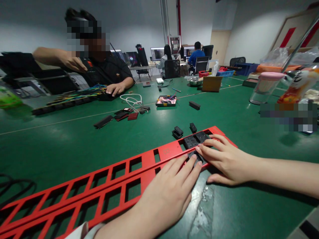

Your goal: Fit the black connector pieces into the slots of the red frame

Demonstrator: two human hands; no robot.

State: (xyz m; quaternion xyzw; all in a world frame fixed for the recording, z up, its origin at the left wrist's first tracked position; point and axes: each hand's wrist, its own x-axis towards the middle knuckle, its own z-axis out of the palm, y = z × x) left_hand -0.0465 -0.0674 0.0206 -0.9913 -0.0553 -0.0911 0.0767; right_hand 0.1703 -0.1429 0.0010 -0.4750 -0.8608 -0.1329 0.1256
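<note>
Two long red frames with rows of rectangular openings lie side by side on the green table. Black plastic socket-like modules sit in the far frame's right end, and another black module is in the near frame. My left hand lies over the near frame, its fingers stretched out with the tips on that module. My right hand rests at the frames' right end, fingers spread and touching the black modules, which it partly hides. Loose black pieces lie just beyond the far frame.
Across the table, a co-worker holds a black tool above a wired black strip. A small tray with wires, dark flat pieces and a white cable lie mid-table. A pink-lidded jar stands at right.
</note>
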